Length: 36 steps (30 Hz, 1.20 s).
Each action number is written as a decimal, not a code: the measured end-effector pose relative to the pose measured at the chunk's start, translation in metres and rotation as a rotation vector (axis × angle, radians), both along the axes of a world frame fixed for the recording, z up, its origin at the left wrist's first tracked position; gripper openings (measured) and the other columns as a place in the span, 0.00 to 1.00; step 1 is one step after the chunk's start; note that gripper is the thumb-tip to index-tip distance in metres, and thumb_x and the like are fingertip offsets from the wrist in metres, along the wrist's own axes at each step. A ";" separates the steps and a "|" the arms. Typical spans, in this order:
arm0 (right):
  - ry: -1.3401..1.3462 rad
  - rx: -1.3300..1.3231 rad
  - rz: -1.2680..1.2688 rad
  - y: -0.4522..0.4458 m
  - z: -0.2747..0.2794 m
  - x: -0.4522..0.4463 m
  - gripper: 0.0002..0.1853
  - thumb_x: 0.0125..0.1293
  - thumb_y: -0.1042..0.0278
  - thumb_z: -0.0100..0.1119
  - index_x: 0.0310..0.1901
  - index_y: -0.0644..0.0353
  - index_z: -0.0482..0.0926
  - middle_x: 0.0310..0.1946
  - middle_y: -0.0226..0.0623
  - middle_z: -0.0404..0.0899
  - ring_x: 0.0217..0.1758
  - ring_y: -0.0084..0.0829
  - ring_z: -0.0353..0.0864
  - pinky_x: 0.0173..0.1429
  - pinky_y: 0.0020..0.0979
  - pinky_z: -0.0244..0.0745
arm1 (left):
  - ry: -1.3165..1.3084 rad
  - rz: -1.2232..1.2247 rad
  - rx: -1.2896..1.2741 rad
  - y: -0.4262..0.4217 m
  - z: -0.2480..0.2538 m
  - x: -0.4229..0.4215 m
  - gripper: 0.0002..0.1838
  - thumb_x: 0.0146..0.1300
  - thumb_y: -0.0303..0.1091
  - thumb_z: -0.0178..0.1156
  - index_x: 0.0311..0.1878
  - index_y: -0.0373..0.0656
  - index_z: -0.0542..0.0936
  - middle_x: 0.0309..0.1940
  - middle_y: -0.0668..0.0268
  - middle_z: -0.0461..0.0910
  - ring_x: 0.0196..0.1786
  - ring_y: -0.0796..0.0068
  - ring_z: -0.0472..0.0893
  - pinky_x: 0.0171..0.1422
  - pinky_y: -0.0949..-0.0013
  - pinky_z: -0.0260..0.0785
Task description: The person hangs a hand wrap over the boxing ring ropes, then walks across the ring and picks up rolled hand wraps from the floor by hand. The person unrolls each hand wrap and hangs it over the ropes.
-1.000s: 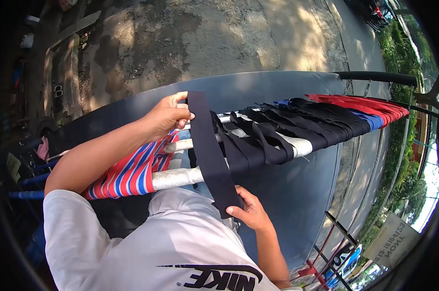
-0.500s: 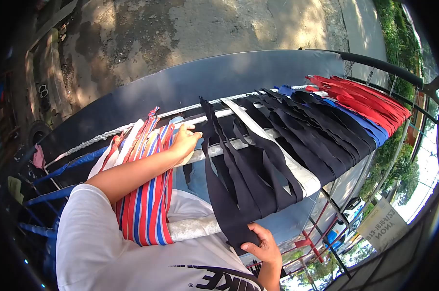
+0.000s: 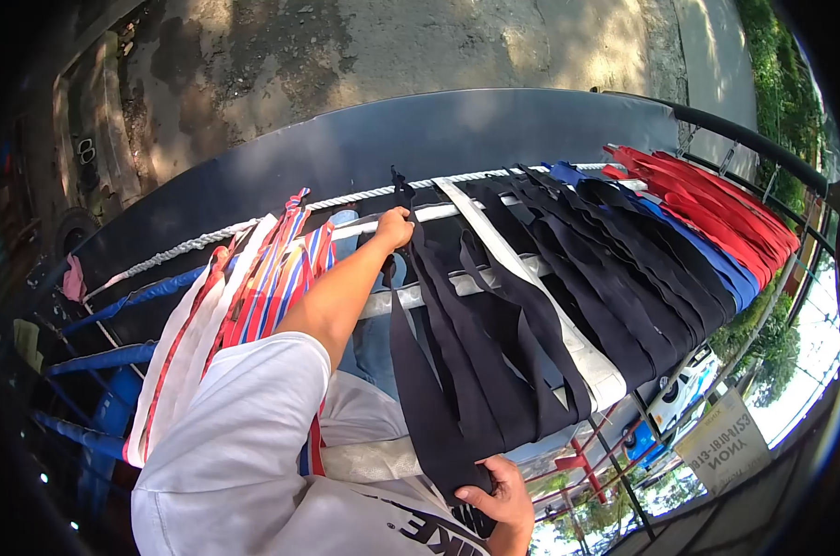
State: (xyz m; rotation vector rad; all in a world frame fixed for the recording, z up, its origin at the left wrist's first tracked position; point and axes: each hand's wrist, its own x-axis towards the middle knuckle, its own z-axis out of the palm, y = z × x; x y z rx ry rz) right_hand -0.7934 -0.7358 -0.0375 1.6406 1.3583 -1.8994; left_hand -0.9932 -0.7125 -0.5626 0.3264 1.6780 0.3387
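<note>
Over pale rails, black fabric strips, right hand pinching one, left hand curled, hold unclear

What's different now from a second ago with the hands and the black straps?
The left hand had held up one end of a black strap. It let go of that raised end and is now at the straps' far ends, near the white rope; whether it grips anything there is unclear. The right hand still holds the strap's near part. The red straps stayed on the frame.
</note>
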 end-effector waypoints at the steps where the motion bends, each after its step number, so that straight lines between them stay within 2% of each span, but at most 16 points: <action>1: 0.001 -0.016 -0.020 -0.001 -0.001 -0.001 0.26 0.54 0.66 0.81 0.49 0.72 0.80 0.41 0.38 0.83 0.45 0.25 0.79 0.51 0.27 0.72 | 0.000 0.095 -0.016 -0.011 -0.010 0.002 0.29 0.63 0.29 0.63 0.69 0.44 0.75 0.60 0.52 0.82 0.63 0.55 0.81 0.66 0.61 0.74; 3: 0.001 -0.042 -0.053 0.000 -0.002 -0.002 0.26 0.54 0.65 0.80 0.49 0.72 0.80 0.42 0.39 0.85 0.44 0.25 0.80 0.49 0.28 0.73 | 0.000 0.293 -0.042 -0.032 -0.034 0.013 0.32 0.63 0.25 0.64 0.72 0.43 0.72 0.55 0.55 0.85 0.56 0.60 0.85 0.59 0.63 0.77; 6: -0.007 -0.052 -0.050 0.004 -0.003 0.000 0.26 0.54 0.63 0.81 0.48 0.72 0.81 0.39 0.39 0.86 0.41 0.27 0.83 0.48 0.28 0.74 | -0.046 0.342 -0.107 -0.053 -0.053 0.015 0.36 0.62 0.20 0.63 0.76 0.42 0.67 0.53 0.55 0.85 0.51 0.64 0.85 0.52 0.63 0.79; 7: 0.012 -0.027 -0.029 0.006 -0.004 -0.001 0.26 0.54 0.62 0.81 0.48 0.72 0.82 0.38 0.39 0.86 0.40 0.27 0.83 0.47 0.29 0.74 | 0.054 0.312 -0.085 -0.060 -0.062 0.019 0.40 0.61 0.19 0.63 0.78 0.46 0.64 0.50 0.55 0.85 0.46 0.67 0.85 0.44 0.63 0.79; 10: 0.033 0.003 -0.002 0.010 -0.005 -0.001 0.27 0.53 0.59 0.82 0.46 0.71 0.82 0.34 0.39 0.85 0.37 0.30 0.84 0.45 0.29 0.74 | -0.073 0.292 -0.129 -0.050 -0.020 0.004 0.38 0.58 0.24 0.56 0.76 0.47 0.68 0.66 0.45 0.78 0.67 0.51 0.79 0.67 0.62 0.72; 12: 0.004 -0.041 -0.035 0.009 -0.003 0.002 0.27 0.52 0.57 0.82 0.45 0.70 0.82 0.33 0.40 0.85 0.36 0.33 0.85 0.44 0.30 0.74 | -0.096 0.256 -0.110 -0.059 -0.035 0.008 0.39 0.57 0.24 0.57 0.77 0.47 0.67 0.66 0.45 0.78 0.67 0.50 0.79 0.67 0.62 0.72; 19: -0.009 0.129 0.105 0.010 -0.001 -0.003 0.29 0.50 0.52 0.83 0.43 0.67 0.81 0.32 0.40 0.83 0.36 0.36 0.83 0.43 0.31 0.72 | -0.174 0.130 -0.142 -0.070 -0.057 0.022 0.42 0.57 0.25 0.56 0.79 0.44 0.63 0.67 0.47 0.77 0.68 0.52 0.78 0.68 0.62 0.73; 23: -0.050 0.088 0.091 0.012 0.005 -0.007 0.30 0.50 0.51 0.83 0.45 0.67 0.80 0.31 0.40 0.82 0.36 0.34 0.82 0.43 0.31 0.72 | -0.142 -0.109 -0.116 -0.069 -0.048 0.024 0.43 0.55 0.24 0.57 0.79 0.38 0.62 0.68 0.45 0.75 0.68 0.50 0.78 0.66 0.61 0.74; 24: -0.057 0.085 0.094 0.011 0.005 -0.007 0.31 0.51 0.51 0.83 0.45 0.67 0.80 0.31 0.39 0.82 0.35 0.34 0.81 0.44 0.31 0.72 | -0.103 -0.204 -0.090 -0.068 -0.044 0.025 0.43 0.55 0.23 0.57 0.79 0.39 0.62 0.66 0.44 0.76 0.65 0.49 0.80 0.63 0.59 0.76; 26: -0.084 0.062 0.119 0.010 0.006 -0.006 0.29 0.52 0.53 0.82 0.46 0.67 0.80 0.32 0.38 0.82 0.36 0.31 0.81 0.44 0.30 0.72 | -0.022 -0.397 -0.040 -0.060 -0.027 0.027 0.42 0.57 0.20 0.58 0.79 0.40 0.62 0.62 0.43 0.79 0.58 0.47 0.84 0.57 0.55 0.80; 27: -0.098 0.049 0.132 0.009 0.007 -0.006 0.29 0.52 0.54 0.82 0.46 0.67 0.80 0.32 0.38 0.82 0.37 0.29 0.80 0.45 0.30 0.72 | -0.063 -0.397 -0.063 -0.050 -0.007 0.021 0.41 0.56 0.20 0.55 0.78 0.41 0.63 0.64 0.41 0.77 0.64 0.46 0.80 0.66 0.57 0.74; 30: -0.058 0.031 -0.027 0.000 0.005 -0.005 0.25 0.54 0.60 0.81 0.46 0.68 0.80 0.34 0.35 0.82 0.39 0.24 0.79 0.45 0.28 0.72 | -0.021 -0.442 -0.029 -0.049 -0.013 0.029 0.44 0.48 0.19 0.61 0.75 0.36 0.65 0.57 0.41 0.82 0.61 0.45 0.82 0.58 0.56 0.78; 33: -0.071 0.015 0.023 0.007 0.007 -0.017 0.23 0.55 0.65 0.80 0.47 0.69 0.80 0.36 0.32 0.82 0.41 0.21 0.77 0.47 0.26 0.72 | -0.063 -0.488 -0.060 -0.047 -0.019 0.029 0.44 0.45 0.19 0.63 0.73 0.32 0.66 0.54 0.40 0.83 0.59 0.44 0.83 0.55 0.56 0.80; 36: -0.103 -0.045 -0.043 0.005 0.009 -0.016 0.23 0.55 0.66 0.80 0.47 0.69 0.81 0.37 0.32 0.82 0.41 0.20 0.77 0.48 0.25 0.72 | -0.062 -0.484 -0.053 -0.048 -0.013 0.026 0.44 0.44 0.20 0.63 0.71 0.31 0.67 0.54 0.40 0.83 0.59 0.45 0.83 0.56 0.56 0.80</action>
